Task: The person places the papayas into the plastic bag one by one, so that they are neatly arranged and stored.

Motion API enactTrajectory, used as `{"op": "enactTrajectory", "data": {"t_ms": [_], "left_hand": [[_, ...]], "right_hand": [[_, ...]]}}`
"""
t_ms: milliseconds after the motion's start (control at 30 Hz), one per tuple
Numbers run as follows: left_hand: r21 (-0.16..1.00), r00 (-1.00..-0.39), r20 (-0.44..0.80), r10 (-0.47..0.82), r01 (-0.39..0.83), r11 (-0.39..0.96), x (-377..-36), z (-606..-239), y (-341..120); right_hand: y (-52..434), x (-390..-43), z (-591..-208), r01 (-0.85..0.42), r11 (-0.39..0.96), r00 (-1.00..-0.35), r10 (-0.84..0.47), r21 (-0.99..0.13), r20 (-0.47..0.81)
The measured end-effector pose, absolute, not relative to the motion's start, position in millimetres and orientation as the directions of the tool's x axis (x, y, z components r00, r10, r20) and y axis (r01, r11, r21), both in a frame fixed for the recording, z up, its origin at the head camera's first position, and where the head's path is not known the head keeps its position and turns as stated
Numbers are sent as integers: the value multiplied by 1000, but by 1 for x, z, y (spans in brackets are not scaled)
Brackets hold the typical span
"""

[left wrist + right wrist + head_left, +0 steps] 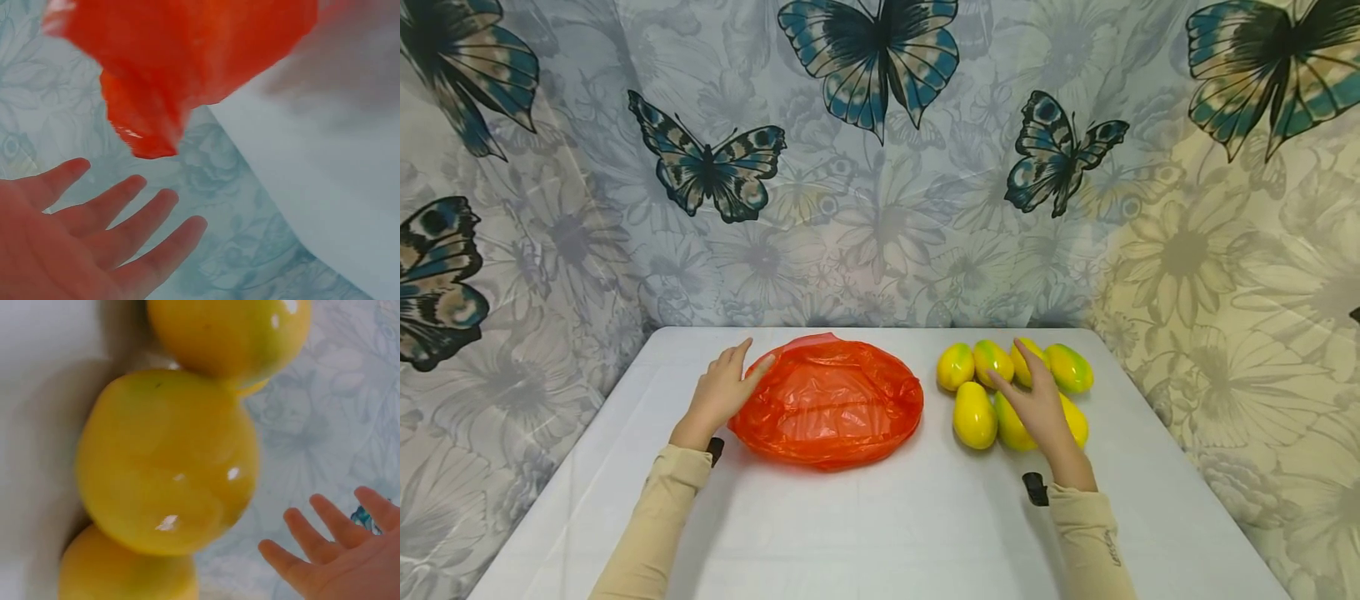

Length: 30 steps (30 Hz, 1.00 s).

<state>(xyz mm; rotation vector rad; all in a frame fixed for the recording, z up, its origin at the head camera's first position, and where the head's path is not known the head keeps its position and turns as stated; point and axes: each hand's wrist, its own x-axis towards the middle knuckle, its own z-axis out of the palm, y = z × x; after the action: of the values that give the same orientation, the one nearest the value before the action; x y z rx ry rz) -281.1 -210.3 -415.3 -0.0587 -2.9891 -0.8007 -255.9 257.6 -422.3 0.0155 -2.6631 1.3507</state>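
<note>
The orange plastic bag point(827, 400) lies flattened and crinkled on the white counter point(880, 533), a little left of centre, its mouth apparently toward 12 o'clock where a loose fold rises. At its 3 o'clock, well apart from it, sits a cluster of about 7 yellow-green mangoes point(974, 414) — glossy, rounded, packed touching one another in 2 rows. The left hand point(721, 393) rests against the bag's 9 o'clock edge with fingers straight and relaxed, thumb tip touching the plastic; its grip has hold of nothing, and the left wrist view shows the spread fingers point(119, 219) below a hanging lip of the bag point(181, 69). The right hand point(1037, 400) lies flat over the middle of the fruit, fingers extended toward 11 o'clock, palm on or just above the mangoes point(169, 462); the right wrist view shows the fingers point(325, 544) open and curled round nothing. To do this well, I judge the left hand should pinch only the upper layer of the film and lift it so the mouth gapes toward the fruit — thin plastic clings and collapses. The right hand should take 1 mango at a time with a full wrap, since the skins look slick and a neighbour could roll toward the counter's edge at 3 o'clock. Behind stands a butterfly-print curtain point(880, 167).
</note>
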Motion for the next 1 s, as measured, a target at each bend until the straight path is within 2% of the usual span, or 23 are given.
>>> {"op": "enactTrajectory", "data": {"t_ms": [267,1000], "left_hand": [[528,-1000,0,15,12,849,-285,-425,-219],[574,-996,-92,2,-51,817,-286,-453,-233]], "right_hand": [[272,-247,-428,-66,587,-982,105,-807,157],[300,-231,-450,78,519,-950,298,-851,95]]}}
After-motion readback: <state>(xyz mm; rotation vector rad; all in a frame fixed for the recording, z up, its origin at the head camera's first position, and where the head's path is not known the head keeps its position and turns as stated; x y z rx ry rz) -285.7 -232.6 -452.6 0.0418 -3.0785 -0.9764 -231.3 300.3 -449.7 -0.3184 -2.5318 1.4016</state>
